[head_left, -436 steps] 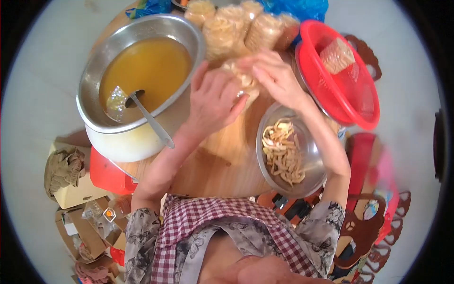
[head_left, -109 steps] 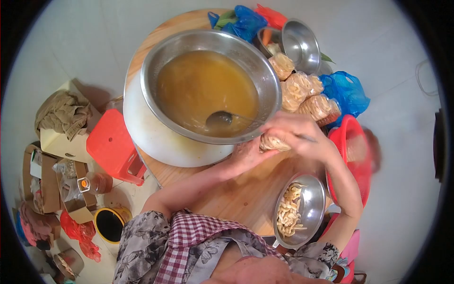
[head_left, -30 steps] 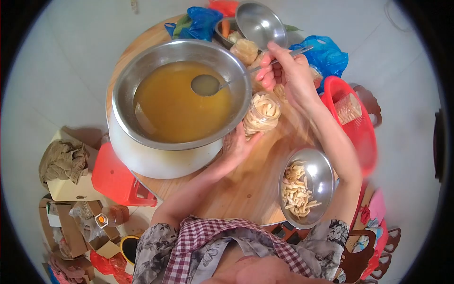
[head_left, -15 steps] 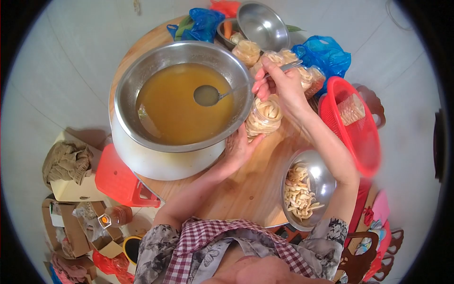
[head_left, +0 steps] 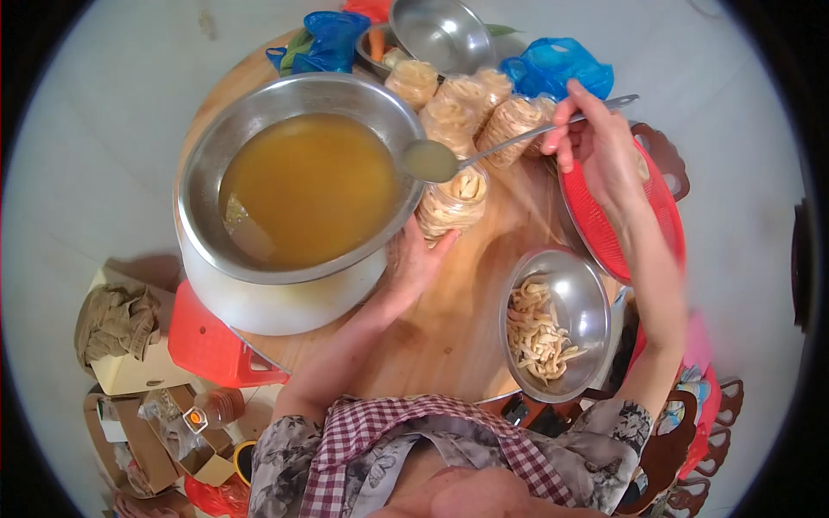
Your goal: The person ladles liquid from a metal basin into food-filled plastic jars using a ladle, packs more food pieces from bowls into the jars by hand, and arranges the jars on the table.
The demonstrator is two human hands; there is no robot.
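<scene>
My right hand (head_left: pixel 598 147) is closed on the long handle of a metal ladle (head_left: pixel 432 161). Yellowish liquid fills the ladle's bowl, which hangs level between the basin's rim and the mouth of a clear jar (head_left: pixel 452 211). Pale strips, possibly chicken feet, pack that jar to its top. From the near side, my left hand (head_left: pixel 416 261) is wrapped round the jar's lower part; some fingers are hidden. Just left stands a large steel basin (head_left: pixel 197 164) of amber broth (head_left: pixel 306 190), raised on a white base (head_left: pixel 268 302).
Several filled jars (head_left: pixel 453 108) stand behind. A steel bowl (head_left: pixel 587 293) of pale pieces sits right, near a red basket (head_left: pixel 665 216). Blue bags (head_left: pixel 561 65) and a tilted steel bowl (head_left: pixel 445 34) lie at the back. A red stool (head_left: pixel 203 337) is at lower left.
The ladle has risen out of the basin with liquid in it and moved right to the jar's mouth. My right hand has moved right; my left hand stays on the jar.
</scene>
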